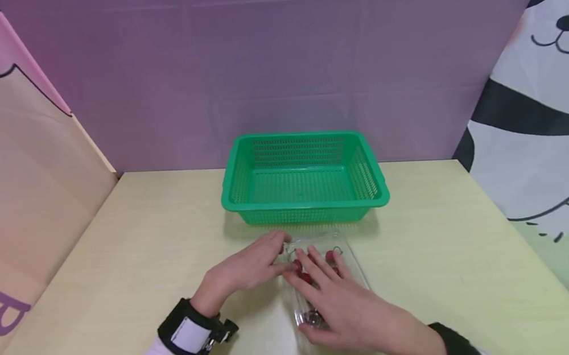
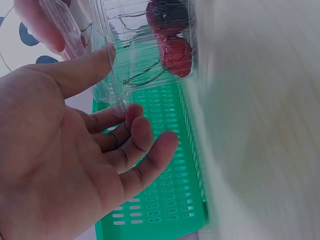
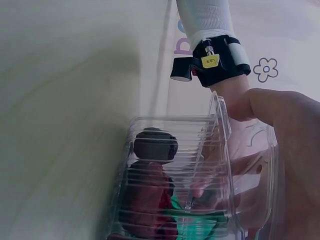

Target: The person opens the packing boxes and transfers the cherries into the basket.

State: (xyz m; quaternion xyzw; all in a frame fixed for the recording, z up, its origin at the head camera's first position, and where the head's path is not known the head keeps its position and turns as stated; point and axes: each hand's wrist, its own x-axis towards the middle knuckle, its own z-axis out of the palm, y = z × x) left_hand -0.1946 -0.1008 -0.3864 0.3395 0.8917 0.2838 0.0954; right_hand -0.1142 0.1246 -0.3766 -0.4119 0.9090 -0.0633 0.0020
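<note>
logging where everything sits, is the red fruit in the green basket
No, the red fruit is inside the clear plastic container, nearer the person than the green basket.

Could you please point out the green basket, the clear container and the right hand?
Green basket (image 1: pixel 307 204), head view: front rim.
Clear container (image 3: pixel 195 132), right wrist view: its ribbed wall.
Right hand (image 1: pixel 348 311), head view: back of the hand.

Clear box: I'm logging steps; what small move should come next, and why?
Perhaps have the left hand slide its thumb along the clear box rim to check closure: the thumb touches it, the right hand lies spread on top, with cherries inside.
</note>
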